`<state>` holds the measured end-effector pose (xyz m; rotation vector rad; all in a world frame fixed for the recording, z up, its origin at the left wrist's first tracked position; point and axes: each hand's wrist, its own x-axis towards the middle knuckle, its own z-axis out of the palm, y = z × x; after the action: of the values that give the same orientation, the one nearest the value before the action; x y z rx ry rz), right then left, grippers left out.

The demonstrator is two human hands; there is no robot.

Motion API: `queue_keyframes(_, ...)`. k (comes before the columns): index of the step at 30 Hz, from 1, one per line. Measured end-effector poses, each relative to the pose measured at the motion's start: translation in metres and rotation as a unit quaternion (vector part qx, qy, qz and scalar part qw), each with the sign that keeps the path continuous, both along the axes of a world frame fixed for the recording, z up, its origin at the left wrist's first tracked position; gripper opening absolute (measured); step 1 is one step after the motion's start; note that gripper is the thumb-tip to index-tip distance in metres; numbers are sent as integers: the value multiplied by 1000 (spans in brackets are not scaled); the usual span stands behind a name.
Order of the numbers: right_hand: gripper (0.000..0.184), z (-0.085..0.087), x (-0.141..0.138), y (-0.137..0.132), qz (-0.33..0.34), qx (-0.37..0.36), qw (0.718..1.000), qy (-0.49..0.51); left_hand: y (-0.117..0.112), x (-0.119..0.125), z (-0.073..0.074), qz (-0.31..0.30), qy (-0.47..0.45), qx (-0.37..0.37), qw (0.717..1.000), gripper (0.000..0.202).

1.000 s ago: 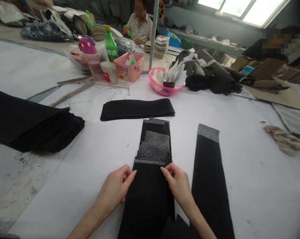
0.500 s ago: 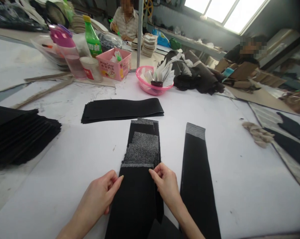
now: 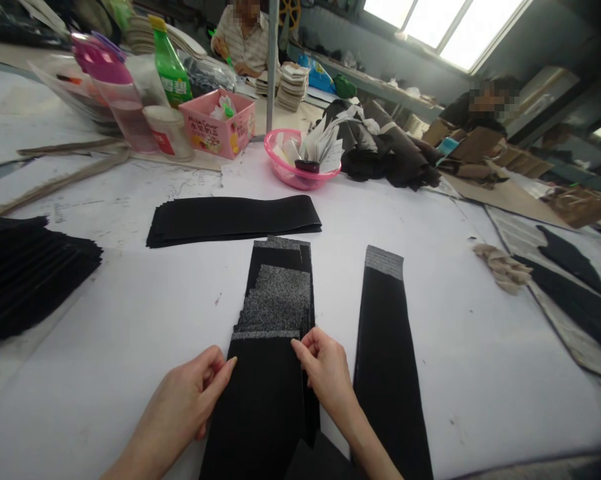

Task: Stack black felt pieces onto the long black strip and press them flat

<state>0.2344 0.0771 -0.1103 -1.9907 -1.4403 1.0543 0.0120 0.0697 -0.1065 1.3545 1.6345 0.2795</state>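
Nearest to us, our left hand (image 3: 180, 393) has its fingers curled in, thumb against forefinger, nipping the left edge of a black strip (image 3: 260, 407). Our right hand (image 3: 325, 367) pinches the right edge between thumb and forefinger, just short of the narrow grey speckled band at the far end. The strip runs out from the near edge of the white worktop (image 3: 105, 353), overlapping staggered pieces with grey speckled ends (image 3: 280, 293). To its right, apart, lies a grey-ended black stack (image 3: 388, 373), reaching back from the near edge too.

Toward the worktop's left edge we see a dark fanned pile (image 3: 30, 280); toward its right edge, a crumpled beige cloth (image 3: 503, 267). Just past the speckled ends, another black stack (image 3: 235, 217) lies crosswise.

By the far edge stands a pink basket (image 3: 300, 179) of papers, their print too small for us to read. Toward the far left corner, a pink box (image 3: 215, 130) reads "Milk Cover" and, beneath, "水果奶盖". Beside it stands a cup (image 3: 168, 133) with a red label we cannot make out; behind, a green bottle (image 3: 170, 73) bears blurred white characters. Beyond sits a person in a striped shirt (image 3: 245, 43).
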Motion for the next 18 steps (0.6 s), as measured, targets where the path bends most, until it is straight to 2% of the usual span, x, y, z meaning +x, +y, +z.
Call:
queue_keyframes(7,27,0,-1,3,-6,-5,1000,-2,0,-2,-3,-6,-1,-9,1000,38)
queue_keyframes(14,30,2,-3,3,-17,-10,1000,-1,3,-2,7,-20,-5,-18,1000,37)
queue_keyframes(18,31,1,-3,3,-16,-17,1000,10,3,-1,5,-16,-5,-2,1000,37)
